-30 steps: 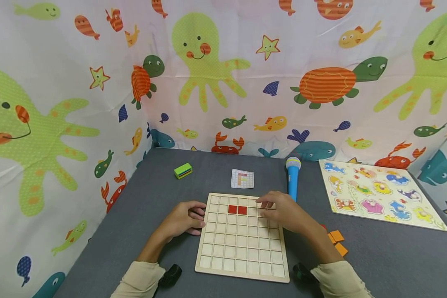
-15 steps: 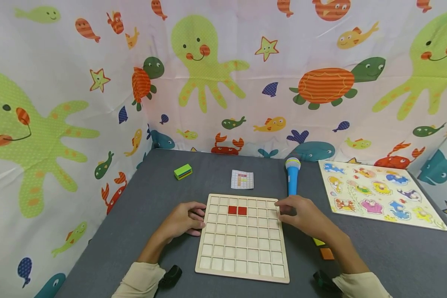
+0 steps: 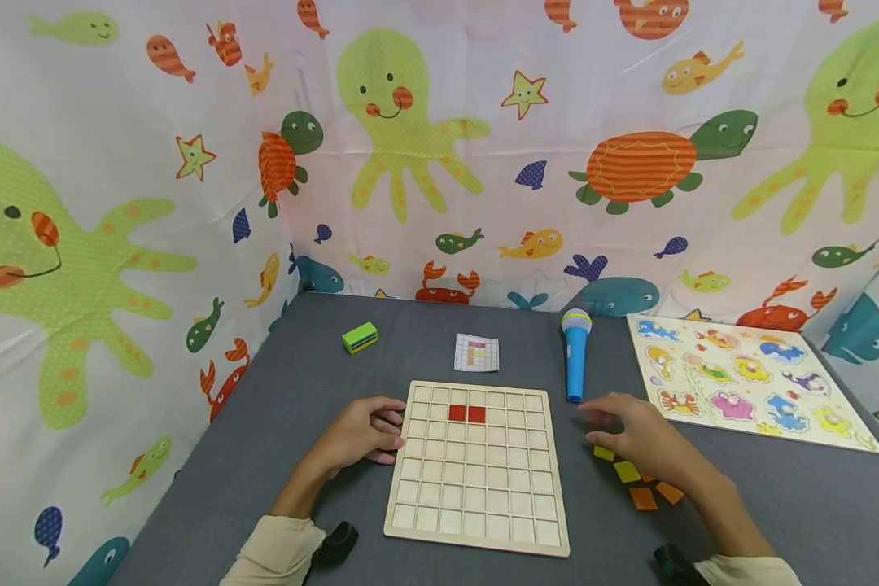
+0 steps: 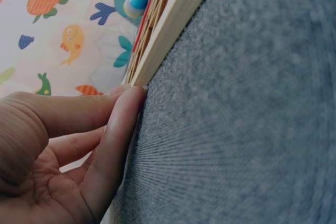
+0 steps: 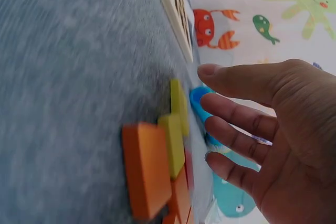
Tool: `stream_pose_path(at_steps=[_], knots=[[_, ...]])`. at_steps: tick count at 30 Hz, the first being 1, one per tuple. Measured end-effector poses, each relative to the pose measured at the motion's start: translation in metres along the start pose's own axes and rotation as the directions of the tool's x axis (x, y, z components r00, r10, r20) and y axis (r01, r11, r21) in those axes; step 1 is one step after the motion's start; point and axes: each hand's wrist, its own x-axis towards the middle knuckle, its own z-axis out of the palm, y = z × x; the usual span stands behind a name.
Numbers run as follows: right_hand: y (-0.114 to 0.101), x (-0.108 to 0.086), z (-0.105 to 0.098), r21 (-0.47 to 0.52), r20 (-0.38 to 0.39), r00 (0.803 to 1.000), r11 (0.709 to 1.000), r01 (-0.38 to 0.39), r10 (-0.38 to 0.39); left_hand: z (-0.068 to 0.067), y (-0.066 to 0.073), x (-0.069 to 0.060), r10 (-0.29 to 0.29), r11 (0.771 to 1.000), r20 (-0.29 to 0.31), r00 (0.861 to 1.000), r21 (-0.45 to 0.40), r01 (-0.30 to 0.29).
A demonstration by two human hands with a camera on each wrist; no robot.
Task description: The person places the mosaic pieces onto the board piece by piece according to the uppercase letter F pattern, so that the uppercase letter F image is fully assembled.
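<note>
A wooden grid board [image 3: 476,472] lies on the table with two red tiles [image 3: 467,413] side by side in its second row from the top. At its left edge is my left hand [image 3: 359,431]; in the left wrist view the thumb and a finger of the hand [image 4: 79,140] touch the board's corner [image 4: 152,61]. My right hand [image 3: 633,431] hovers over the loose tiles right of the board, fingers relaxed and apart. In the right wrist view the hand [image 5: 273,124] holds nothing, beside yellow [image 5: 172,142] and orange tiles [image 5: 147,169], with a red one [image 5: 189,169] partly hidden.
Behind the board lie a small pattern card [image 3: 477,353] and a green block stack [image 3: 360,337]. A blue microphone [image 3: 575,358] lies at the board's upper right, and an animal puzzle board [image 3: 754,382] farther right. A printed cloth [image 3: 425,268] hangs behind the table.
My right hand has moved right, from over the board's upper right part to above the loose tiles, uncovering the board's right edge. The left hand has stayed in place.
</note>
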Motion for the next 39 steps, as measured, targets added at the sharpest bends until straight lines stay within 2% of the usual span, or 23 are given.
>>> stream_pose_path(at_steps=[18,30,39], knots=[[0.025,-0.012,-0.015,0.057,0.07,0.988,0.989,-0.14,0.136,0.001,0.002,-0.002,-0.009,1.0,-0.007,1.0,0.005,0.009],[0.037,-0.016,-0.022,0.079,0.11,0.984,0.986,-0.148,0.139,0.0,0.002,-0.001,-0.003,1.0,-0.005,1.0,0.007,0.003],[0.039,-0.017,-0.02,0.093,0.105,0.986,0.986,-0.138,0.128,0.0,0.001,-0.001,-0.002,1.0,-0.003,1.0,0.008,0.002]])
